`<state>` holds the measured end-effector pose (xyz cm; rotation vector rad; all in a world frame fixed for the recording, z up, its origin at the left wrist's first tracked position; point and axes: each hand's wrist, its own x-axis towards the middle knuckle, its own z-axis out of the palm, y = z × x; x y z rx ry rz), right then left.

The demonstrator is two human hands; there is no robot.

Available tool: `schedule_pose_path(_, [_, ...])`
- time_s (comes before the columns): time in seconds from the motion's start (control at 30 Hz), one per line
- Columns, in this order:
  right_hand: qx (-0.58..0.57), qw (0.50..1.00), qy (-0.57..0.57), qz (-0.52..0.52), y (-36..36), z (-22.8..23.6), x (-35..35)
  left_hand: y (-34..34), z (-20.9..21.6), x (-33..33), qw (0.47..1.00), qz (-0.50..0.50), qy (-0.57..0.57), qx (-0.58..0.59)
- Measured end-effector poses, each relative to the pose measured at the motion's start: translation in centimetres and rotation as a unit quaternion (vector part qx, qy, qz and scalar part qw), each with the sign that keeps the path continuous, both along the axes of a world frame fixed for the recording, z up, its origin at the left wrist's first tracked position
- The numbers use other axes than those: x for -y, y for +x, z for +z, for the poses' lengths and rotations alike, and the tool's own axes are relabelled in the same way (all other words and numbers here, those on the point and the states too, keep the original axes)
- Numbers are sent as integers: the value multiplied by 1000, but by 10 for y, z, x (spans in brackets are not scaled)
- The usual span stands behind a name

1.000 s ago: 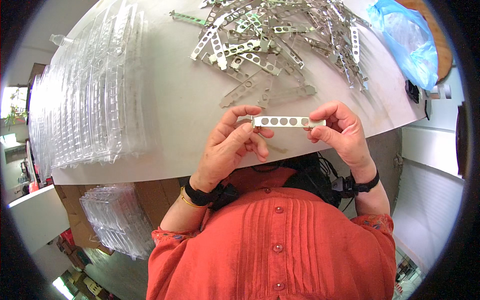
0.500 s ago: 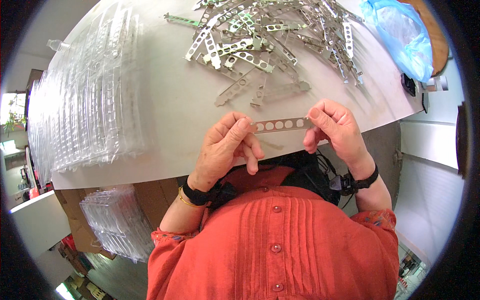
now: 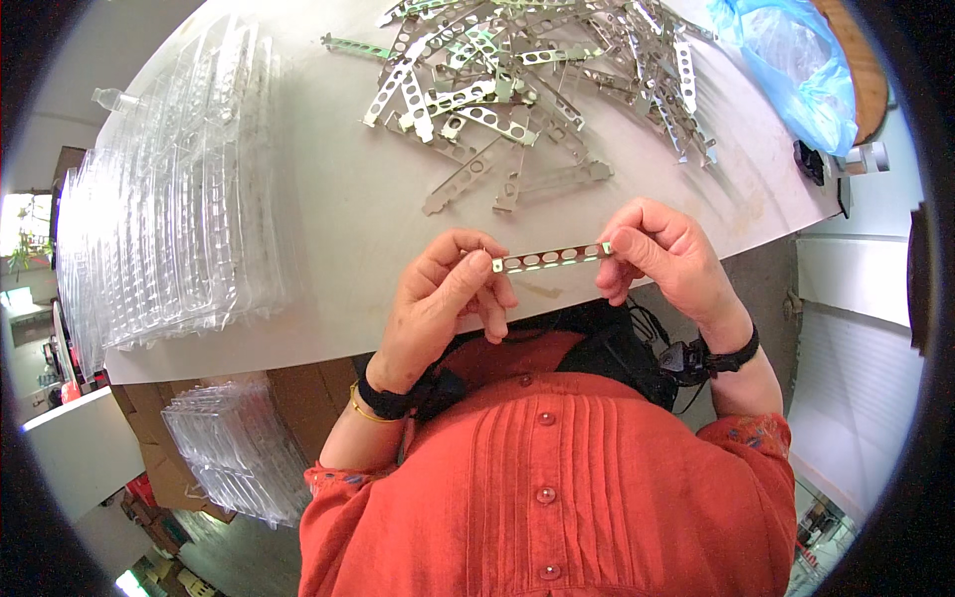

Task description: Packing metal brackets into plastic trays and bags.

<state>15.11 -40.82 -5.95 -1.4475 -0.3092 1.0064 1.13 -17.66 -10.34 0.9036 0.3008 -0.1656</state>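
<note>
A narrow metal bracket (image 3: 553,259) with a row of round holes is held level between my two hands, above the near edge of the table. My left hand (image 3: 443,294) pinches its left end between thumb and forefinger. At the other end, my right hand (image 3: 662,257) pinches it in the same way. Beyond my hands lies a loose heap of similar metal brackets (image 3: 507,85), several of them overlapping. The nearest loose bracket (image 3: 466,181) rests on the table in front of the heap.
Stacked clear plastic trays (image 3: 189,199) cover the left side of the white table (image 3: 338,229). More clear trays (image 3: 234,448) sit in a cardboard box (image 3: 308,403) below its edge. A blue plastic bag (image 3: 796,70) is at the far right, near a small black object (image 3: 809,162).
The bracket has been tilted about its length, so its holes look narrower and its face catches light differently. Both hands still pinch its ends.
</note>
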Motion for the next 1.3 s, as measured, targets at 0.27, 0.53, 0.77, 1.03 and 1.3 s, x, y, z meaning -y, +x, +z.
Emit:
schedule_pose_path(0.27, [92, 996, -17, 13, -7, -13, 0, -9, 11, 0, 904, -38, 418, 77])
schedule_pose_path(0.53, [193, 976, -77, 58, -10, -13, -2, -7, 6, 4, 795, 17, 593, 128])
schedule_pose_path(0.77, [397, 901, -172, 17, 1, -9, -1, -7, 12, 7, 755, -20, 642, 127])
schedule_pose_path(1.03, [610, 771, -179, 40, 15, -17, -9, 11, 42, 8, 670, -2, 724, 162])
schedule_pose_path(1.3, [649, 740, -158, 76, 19, -19, -13, 27, 41, 7, 600, -106, 776, 165])
